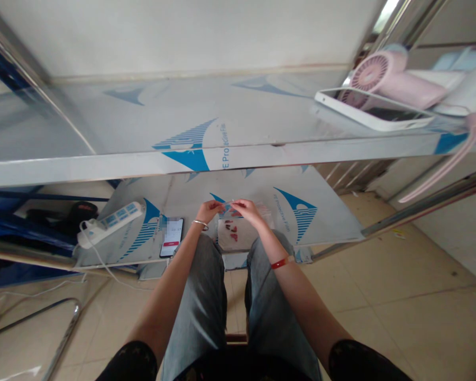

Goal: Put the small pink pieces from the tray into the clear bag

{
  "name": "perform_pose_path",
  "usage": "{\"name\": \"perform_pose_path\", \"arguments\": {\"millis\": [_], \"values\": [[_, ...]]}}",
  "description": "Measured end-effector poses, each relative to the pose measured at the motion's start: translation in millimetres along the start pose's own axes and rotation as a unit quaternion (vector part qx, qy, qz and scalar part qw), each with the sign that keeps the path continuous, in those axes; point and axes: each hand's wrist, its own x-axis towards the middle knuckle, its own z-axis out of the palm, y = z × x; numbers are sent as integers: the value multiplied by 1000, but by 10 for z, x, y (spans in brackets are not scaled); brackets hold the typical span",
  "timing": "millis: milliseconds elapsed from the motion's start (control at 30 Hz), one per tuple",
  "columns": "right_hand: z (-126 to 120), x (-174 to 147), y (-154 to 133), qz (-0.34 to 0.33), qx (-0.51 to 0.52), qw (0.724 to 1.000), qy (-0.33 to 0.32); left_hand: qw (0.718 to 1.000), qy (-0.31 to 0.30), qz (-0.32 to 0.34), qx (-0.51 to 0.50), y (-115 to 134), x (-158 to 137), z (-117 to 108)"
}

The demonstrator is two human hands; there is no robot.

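My left hand point(208, 211) and my right hand point(246, 209) meet above the lower shelf, fingers pinched. Between their fingertips is a small clear, bluish plastic piece point(227, 204), too small to make out exactly. Just below my hands, a pale flat pad point(224, 241) lies close to my knees, with several small dark red pieces point(234, 233) on it. Partly behind my right hand are clear plastic bags point(265, 210) with reddish lines.
A lit phone point(172, 237) and a white power strip point(119, 221) with a cord lie to the left. The upper shelf point(262, 119) juts out ahead, carrying a white-framed tablet-like object point(375, 119) and a pink hand fan point(404, 79) whose strap hangs over the edge.
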Motion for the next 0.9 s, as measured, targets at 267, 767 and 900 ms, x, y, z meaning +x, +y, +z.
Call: {"name": "perform_pose_path", "arguments": {"millis": [267, 767, 900], "values": [[-28, -27, -20, 10, 25, 1000, 2, 1000, -7, 1, 18, 11, -20, -13], [-105, 24, 26, -31, -54, 996, 59, 999, 23, -16, -30, 27, -18, -4], [-101, 35, 45, -30, -53, 996, 64, 999, 30, -11, -25, 6, -6, -6]]}}
